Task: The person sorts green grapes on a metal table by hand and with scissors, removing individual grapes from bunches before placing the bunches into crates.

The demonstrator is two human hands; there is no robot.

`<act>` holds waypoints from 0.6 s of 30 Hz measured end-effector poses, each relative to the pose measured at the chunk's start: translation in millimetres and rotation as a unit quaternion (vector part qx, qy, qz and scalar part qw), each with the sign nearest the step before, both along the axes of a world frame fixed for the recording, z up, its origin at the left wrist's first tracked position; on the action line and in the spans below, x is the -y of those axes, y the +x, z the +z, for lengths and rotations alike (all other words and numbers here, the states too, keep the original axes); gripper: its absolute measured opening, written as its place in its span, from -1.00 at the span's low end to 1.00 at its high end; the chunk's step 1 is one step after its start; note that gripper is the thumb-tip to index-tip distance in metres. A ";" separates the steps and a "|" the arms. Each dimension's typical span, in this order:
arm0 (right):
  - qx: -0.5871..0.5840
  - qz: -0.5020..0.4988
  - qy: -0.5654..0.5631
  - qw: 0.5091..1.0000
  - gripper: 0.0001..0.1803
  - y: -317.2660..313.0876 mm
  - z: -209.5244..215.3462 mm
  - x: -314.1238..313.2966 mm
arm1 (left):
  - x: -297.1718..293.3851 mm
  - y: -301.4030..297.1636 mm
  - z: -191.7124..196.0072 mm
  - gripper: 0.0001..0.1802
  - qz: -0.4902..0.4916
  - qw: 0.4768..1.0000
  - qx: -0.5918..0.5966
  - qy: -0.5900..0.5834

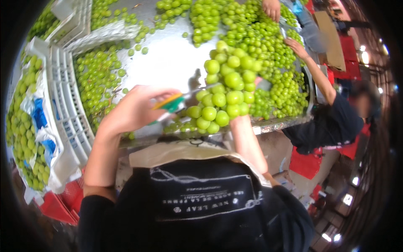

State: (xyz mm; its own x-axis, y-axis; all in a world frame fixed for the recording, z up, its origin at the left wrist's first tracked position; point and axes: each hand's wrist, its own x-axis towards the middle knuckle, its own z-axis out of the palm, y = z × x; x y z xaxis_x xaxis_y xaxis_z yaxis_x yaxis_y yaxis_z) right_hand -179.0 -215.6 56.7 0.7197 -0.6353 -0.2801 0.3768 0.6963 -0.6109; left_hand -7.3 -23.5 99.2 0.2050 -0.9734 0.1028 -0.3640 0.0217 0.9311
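Fruit packing shed, by the look: a long shiny metal sorting table point(168, 63) heaped edge to edge with loose bunches of green grapes point(260, 46), white slatted plastic crates point(67, 105) along its left edge, red plastic crates point(56, 206) below.

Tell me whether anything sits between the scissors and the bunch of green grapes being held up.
Nothing visible does. The left hand holds green-and-yellow-handled scissors whose blades already reach the raised bunch of green grapes; the right hand is mostly hidden behind it.

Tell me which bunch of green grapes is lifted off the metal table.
The large bunch at centre frame, held up by the right hand, with the left hand bringing scissors to it. The other bunches lie on the table.
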 end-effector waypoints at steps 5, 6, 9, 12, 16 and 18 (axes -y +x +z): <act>0.040 0.015 0.023 0.999 0.00 -6.6 -4.3 5.6 | -16.9 14.8 -28.6 -0.54 0.123 0.969 -0.181 0.117; 0.044 0.014 0.025 0.999 0.00 -9.0 -5.8 7.2 | -16.3 15.5 -44.4 -0.53 0.144 0.966 -0.185 0.112; 0.063 0.018 0.030 0.997 0.00 -11.0 -12.7 11.0 | -17.1 17.4 -81.1 -0.55 0.194 0.960 -0.045 0.197; 0.066 0.030 0.025 0.997 0.01 -11.1 -11.9 14.4 | -22.2 8.0 -103.8 -0.57 0.173 0.952 0.110 0.227; 0.057 0.032 0.016 0.998 0.02 -16.6 -11.3 16.9 | -1.5 -4.0 -66.4 -0.50 0.107 0.912 0.197 0.343; 0.054 0.039 0.003 0.998 0.02 -17.2 -14.6 17.1 | 5.1 -9.6 -42.3 -0.43 0.118 0.916 0.220 0.314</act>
